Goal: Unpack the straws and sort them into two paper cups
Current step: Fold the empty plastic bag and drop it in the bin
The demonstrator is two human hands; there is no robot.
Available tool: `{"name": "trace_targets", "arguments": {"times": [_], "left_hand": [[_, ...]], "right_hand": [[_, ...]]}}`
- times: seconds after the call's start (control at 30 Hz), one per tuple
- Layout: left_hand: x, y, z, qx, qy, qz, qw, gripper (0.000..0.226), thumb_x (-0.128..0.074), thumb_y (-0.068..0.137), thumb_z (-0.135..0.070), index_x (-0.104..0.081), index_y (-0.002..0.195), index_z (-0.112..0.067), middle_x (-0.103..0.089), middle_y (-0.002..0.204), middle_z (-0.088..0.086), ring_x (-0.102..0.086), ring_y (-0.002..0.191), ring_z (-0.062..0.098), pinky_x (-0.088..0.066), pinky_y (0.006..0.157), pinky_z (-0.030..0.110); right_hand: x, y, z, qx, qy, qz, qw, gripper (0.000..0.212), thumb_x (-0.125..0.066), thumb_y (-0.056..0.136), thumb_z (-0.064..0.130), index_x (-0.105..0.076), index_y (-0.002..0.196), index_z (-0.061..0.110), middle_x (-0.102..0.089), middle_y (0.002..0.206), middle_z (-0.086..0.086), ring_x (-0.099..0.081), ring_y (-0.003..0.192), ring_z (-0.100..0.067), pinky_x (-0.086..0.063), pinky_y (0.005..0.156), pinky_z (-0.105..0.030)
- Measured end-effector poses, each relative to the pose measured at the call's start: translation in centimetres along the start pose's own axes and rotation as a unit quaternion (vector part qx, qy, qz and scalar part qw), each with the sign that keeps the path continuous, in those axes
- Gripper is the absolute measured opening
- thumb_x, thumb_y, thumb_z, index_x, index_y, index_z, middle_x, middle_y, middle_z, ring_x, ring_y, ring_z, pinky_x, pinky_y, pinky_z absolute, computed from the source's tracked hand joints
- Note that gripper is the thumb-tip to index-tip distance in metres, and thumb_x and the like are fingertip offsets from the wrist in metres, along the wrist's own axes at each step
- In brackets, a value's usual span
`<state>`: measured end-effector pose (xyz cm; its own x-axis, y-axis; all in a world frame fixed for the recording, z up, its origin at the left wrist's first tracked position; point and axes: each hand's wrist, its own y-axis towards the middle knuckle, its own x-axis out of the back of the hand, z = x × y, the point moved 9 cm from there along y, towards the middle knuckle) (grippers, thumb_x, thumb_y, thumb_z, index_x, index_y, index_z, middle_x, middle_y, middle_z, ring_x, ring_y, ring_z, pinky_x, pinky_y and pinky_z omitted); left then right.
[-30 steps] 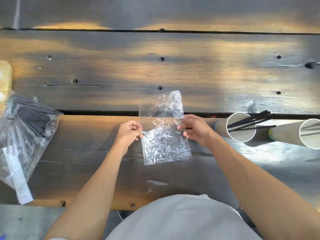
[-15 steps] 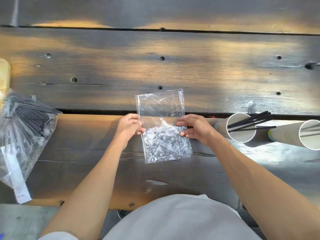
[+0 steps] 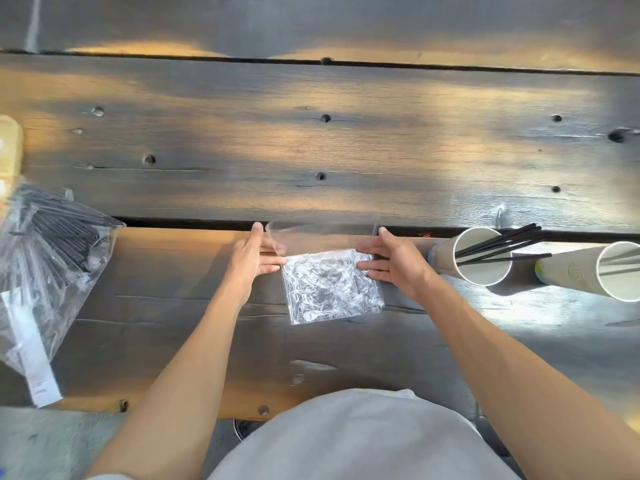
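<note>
the straws (image 3: 498, 245) you've already sorted stand in the near cup (image 3: 483, 256), thin, black and stiff. they look light and likely to roll, so pinch a few together near the middle. more straws sit packed in the big bag (image 3: 52, 258) at your far left, well apart from the cups. the far cup (image 3: 620, 271) lies at the right edge, with something pale and thin inside that i can't make out.

between your hands lies a small clear wrapper (image 3: 330, 287), crinkled, limp and probably slippery, its upper flap lifting toward the gap in the table (image 3: 311, 150). it will likely slide, not lift, unless you pin an edge.

your left hand (image 3: 251, 259) is spread nearly flat, fingertips touching the wrapper's left edge and flap, gripping nothing firmly. your right hand (image 3: 391, 261) is likewise open, fingers pressing the wrapper's right edge onto the table.
</note>
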<state>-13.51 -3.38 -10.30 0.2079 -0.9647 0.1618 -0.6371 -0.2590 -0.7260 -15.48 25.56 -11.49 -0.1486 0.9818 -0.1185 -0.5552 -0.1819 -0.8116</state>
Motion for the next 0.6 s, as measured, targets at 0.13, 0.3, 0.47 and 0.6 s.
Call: {"name": "trace_targets", "arguments": {"times": [0.13,0.3,0.47,0.6], "left_hand": [[0.1,-0.8,0.5,-0.028,0.015,0.005,0.999,0.037,-0.055,0.101,-0.030,-0.071,0.088,0.001,-0.073,0.099,0.016,-0.071,0.090,0.022,-0.056,0.086,0.034],[-0.5,-2.4,0.3,-0.073,0.078,0.015,0.994,0.014,-0.061,0.096,-0.012,-0.071,0.094,-0.003,-0.074,0.096,0.009,-0.066,0.084,0.014,-0.053,0.079,0.031],[-0.4,-3.3,1.5,-0.094,0.129,-0.002,0.987,0.012,-0.066,0.091,-0.009,-0.073,0.093,-0.018,-0.074,0.101,-0.002,-0.067,0.097,0.010,-0.051,0.087,0.026],[-0.4,-4.7,1.8,-0.115,0.125,-0.027,0.985,0.014,-0.063,0.092,-0.008,-0.071,0.096,-0.018,-0.074,0.098,-0.001,-0.066,0.090,0.011,-0.052,0.078,0.024]], "right_hand": [[0.6,-0.3,-0.5,0.009,0.011,-0.023,1.000,0.046,-0.042,0.102,0.046,-0.068,0.104,0.008,-0.070,0.120,-0.007,-0.072,0.097,-0.031,-0.050,0.080,-0.039],[1.1,-1.1,-0.2,0.040,-0.009,-0.057,0.998,0.033,-0.047,0.102,0.026,-0.068,0.103,0.002,-0.067,0.109,-0.016,-0.066,0.085,-0.030,-0.049,0.058,-0.029],[1.7,-2.0,0.0,0.059,-0.053,-0.093,0.993,0.018,-0.054,0.096,0.018,-0.071,0.092,0.012,-0.068,0.099,-0.008,-0.062,0.077,-0.020,-0.043,0.054,-0.026],[2.1,-3.2,0.9,0.106,-0.099,-0.148,0.978,0.019,-0.053,0.095,0.011,-0.071,0.090,0.012,-0.067,0.088,0.003,-0.055,0.069,-0.012,-0.040,0.051,-0.023]]}}
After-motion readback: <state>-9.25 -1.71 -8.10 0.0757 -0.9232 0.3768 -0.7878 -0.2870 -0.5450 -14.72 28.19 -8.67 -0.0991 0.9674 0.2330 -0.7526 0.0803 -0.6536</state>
